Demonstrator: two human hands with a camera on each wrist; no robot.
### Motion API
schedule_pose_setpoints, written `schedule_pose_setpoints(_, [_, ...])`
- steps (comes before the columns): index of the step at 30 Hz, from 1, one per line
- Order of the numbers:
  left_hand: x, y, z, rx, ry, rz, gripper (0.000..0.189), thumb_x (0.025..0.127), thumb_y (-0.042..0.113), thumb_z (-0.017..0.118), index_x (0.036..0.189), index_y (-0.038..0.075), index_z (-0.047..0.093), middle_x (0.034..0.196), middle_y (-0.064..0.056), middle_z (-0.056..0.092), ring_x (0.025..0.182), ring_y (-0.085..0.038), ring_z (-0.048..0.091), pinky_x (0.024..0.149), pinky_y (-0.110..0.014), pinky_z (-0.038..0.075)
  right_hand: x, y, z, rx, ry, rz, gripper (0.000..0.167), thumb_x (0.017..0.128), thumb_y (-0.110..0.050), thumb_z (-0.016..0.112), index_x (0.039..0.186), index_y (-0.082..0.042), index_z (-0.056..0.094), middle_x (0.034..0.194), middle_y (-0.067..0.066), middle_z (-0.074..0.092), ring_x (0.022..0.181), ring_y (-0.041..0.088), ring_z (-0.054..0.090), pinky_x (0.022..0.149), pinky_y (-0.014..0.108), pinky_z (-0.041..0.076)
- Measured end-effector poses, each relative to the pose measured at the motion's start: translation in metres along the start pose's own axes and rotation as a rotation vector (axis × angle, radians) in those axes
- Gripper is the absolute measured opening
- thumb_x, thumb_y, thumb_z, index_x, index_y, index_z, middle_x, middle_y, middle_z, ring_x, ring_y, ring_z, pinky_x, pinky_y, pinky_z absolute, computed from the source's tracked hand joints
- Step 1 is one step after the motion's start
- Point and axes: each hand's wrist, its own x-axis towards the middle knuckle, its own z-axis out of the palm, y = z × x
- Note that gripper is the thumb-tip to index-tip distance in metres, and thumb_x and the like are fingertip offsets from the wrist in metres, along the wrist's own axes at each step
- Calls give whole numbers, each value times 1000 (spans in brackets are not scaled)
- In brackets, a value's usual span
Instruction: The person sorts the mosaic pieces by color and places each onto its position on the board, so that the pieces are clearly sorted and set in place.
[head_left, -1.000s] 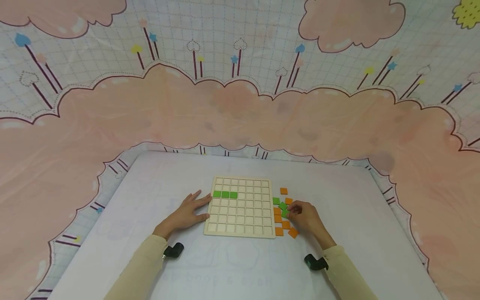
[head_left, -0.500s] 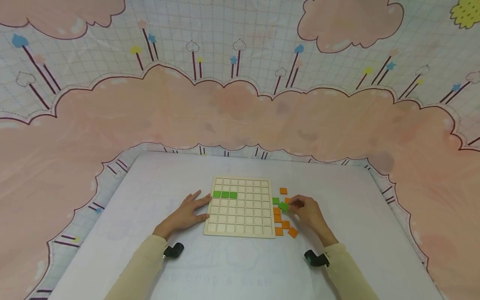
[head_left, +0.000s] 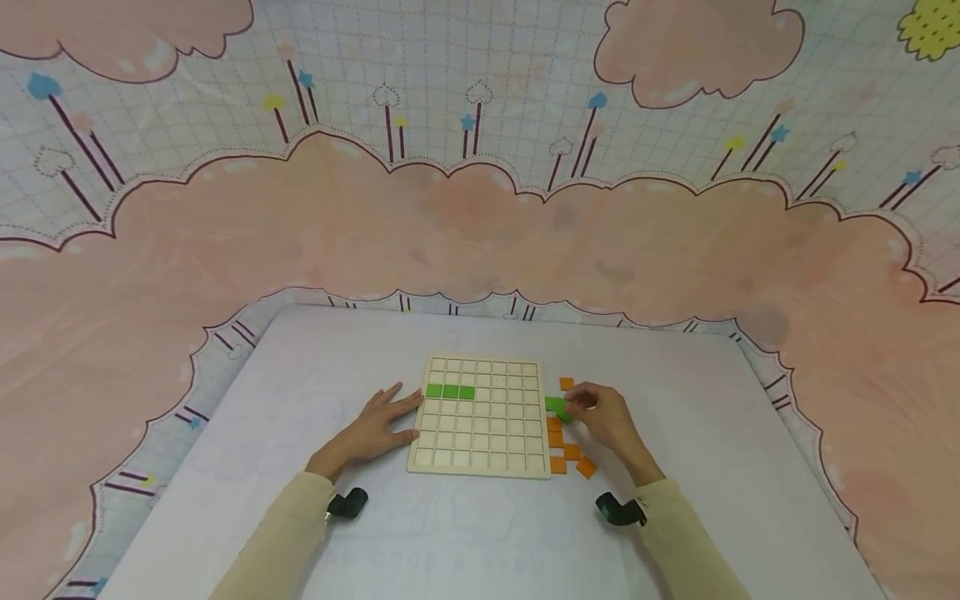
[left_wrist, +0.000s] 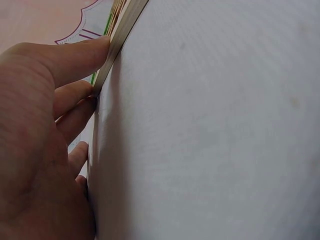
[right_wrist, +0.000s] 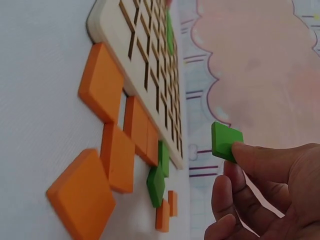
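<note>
A pale wooden grid board (head_left: 482,433) lies on the white table, with three green square tiles (head_left: 451,391) side by side at the left end of its third row. My left hand (head_left: 378,425) rests against the board's left edge, fingers spread; in the left wrist view the thumb (left_wrist: 82,60) touches the board's side. Thumb and fingers of my right hand (head_left: 606,417) pinch a green square tile (right_wrist: 224,140), lifted above the loose tiles to the right of the board. Two more green tiles (right_wrist: 156,185) lie below it beside the board's right edge.
Several orange square tiles (head_left: 572,452) lie along the board's right side, some touching it. One orange tile (head_left: 566,383) sits farther back. Behind the table hangs a cloth (head_left: 480,233) printed with clouds. A black wrist camera (head_left: 348,503) sits by the left sleeve.
My right hand took a green tile from the loose group and moved slightly back and left with it. The left hand stays at the board's edge.
</note>
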Motion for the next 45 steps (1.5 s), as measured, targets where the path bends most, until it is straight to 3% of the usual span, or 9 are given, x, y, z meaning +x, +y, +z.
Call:
schedule_pose_setpoints(9, [-1, -1, 1, -6, -6, -10, 68, 92, 35, 68, 151, 17, 40, 160, -3, 34, 153, -41, 6, 120, -68, 8, 9, -14, 10, 53, -18, 44, 10, 89, -12, 72, 99, -9, 72, 99, 7, 72, 88, 19, 63, 75, 27, 52])
schedule_pose_setpoints(16, [-1, 0, 0, -16, -2, -1, 68, 91, 34, 68, 150, 16, 41, 160, -3, 35, 153, -40, 6, 121, -66, 6, 14, -23, 22, 78, -16, 26, 11, 89, -12, 72, 99, -9, 73, 95, 7, 72, 88, 19, 65, 77, 30, 55])
schedule_pose_setpoints(22, [-2, 1, 0, -11, -2, 6, 67, 91, 34, 68, 150, 15, 42, 159, -3, 36, 153, -39, 7, 122, -65, 5, 18, -31, 33, 143, -30, 64, 10, 89, -11, 72, 99, -9, 73, 96, 7, 70, 88, 19, 64, 78, 29, 56])
schedule_pose_setpoints(29, [-1, 1, -1, -16, -3, -4, 67, 91, 35, 68, 150, 16, 41, 159, -2, 35, 153, -39, 6, 122, -65, 5, 24, -40, 43, 193, -66, 20, 9, 89, -10, 72, 98, -9, 73, 95, 7, 72, 84, 15, 65, 73, 26, 55])
schedule_pose_setpoints(35, [-1, 2, -1, -17, -4, -7, 67, 91, 36, 68, 150, 17, 41, 160, -1, 35, 154, -38, 6, 122, -65, 5, 26, -50, 49, 221, -96, 49, 9, 90, -15, 71, 99, -13, 73, 97, 4, 71, 86, 16, 63, 72, 27, 53])
schedule_pose_setpoints(45, [-2, 4, -2, -21, -12, -6, 67, 92, 34, 68, 150, 15, 42, 160, -2, 35, 154, -38, 7, 122, -64, 5, 36, -55, 68, 162, -73, -34, 9, 90, -15, 71, 98, -11, 74, 93, 5, 73, 82, 15, 66, 73, 29, 55])
